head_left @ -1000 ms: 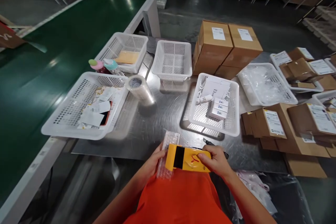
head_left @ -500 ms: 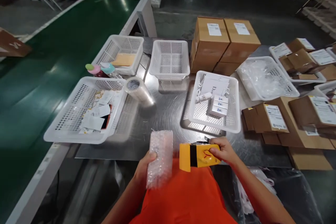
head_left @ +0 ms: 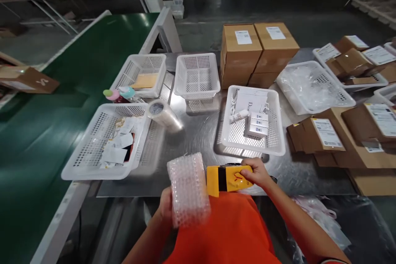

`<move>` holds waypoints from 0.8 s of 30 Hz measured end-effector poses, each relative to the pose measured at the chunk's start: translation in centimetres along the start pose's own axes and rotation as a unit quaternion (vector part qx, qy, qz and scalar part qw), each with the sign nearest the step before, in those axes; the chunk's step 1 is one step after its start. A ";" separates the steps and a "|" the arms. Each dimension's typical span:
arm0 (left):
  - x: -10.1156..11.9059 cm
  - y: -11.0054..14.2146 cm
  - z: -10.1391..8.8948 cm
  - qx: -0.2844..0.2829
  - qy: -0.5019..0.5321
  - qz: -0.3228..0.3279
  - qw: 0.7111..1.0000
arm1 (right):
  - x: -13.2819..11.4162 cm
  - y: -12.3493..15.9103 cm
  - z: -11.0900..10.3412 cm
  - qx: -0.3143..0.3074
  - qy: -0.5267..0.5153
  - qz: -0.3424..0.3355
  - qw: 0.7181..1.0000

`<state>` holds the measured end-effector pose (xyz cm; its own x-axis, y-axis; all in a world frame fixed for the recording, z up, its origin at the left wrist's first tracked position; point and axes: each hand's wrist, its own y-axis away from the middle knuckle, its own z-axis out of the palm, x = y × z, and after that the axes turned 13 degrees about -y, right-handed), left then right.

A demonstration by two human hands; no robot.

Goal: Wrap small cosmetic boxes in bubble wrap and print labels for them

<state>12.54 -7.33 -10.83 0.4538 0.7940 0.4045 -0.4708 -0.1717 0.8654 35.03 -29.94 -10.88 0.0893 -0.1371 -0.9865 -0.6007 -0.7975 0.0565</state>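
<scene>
One yellow packet (head_left: 231,179), "Dior" bag (head_left: 246,101)

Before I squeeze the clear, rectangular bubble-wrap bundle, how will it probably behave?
The clear, rectangular bubble-wrap bundle should yield softly at the surface, since raised bubbles cover it. As a whole it seems fairly stiff: the left hand holds it at one side, and it shows no clear sag. Its glossy plastic may be a little slippery.

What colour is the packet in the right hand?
Yellow packet, black band; head view.
</scene>
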 end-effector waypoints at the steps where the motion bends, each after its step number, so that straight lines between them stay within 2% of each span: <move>1: 0.1 -0.2 0.2 -0.012 0.011 -0.005 1.000 | -0.1 0.0 0.0 -0.001 0.001 -0.005 1.000; 5: 0.4 -0.9 1.0 -0.010 0.008 -0.009 1.000 | -0.1 0.2 0.1 -0.009 -0.001 -0.019 1.000; 7: 0.8 -0.9 1.8 0.003 -0.009 0.027 1.000 | 0.0 0.5 0.2 -0.007 -0.013 -0.022 1.000; 10: 1.4 -0.6 3.3 0.022 -0.051 0.117 0.992 | 0.0 0.8 0.7 -0.005 -0.024 -0.044 0.999; 13: 2.0 -0.2 4.3 0.025 -0.119 0.134 0.983 | -0.2 1.0 1.3 -0.011 -0.029 -0.049 0.998; 15: 2.3 -0.1 4.3 0.026 -0.122 0.128 0.984 | -0.2 1.0 1.7 -0.004 -0.041 -0.035 0.999; 17: 2.4 0.1 3.9 0.016 -0.076 0.127 0.989 | -0.2 0.9 2.0 0.006 -0.048 -0.021 0.999; 20: 2.3 0.5 3.0 -0.032 -0.025 0.115 0.993 | -0.3 0.8 2.3 0.005 -0.050 -0.011 0.999; 24: 1.7 0.9 2.2 -0.086 -0.090 0.094 0.988 | -0.9 0.8 3.0 -0.025 -0.046 -0.023 0.998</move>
<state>14.56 -7.41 -8.74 0.4652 0.6385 0.6131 -0.6742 -0.1932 0.7128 32.10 -28.73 -10.36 0.0413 -0.0481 -0.9980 -0.5572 -0.8302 0.0169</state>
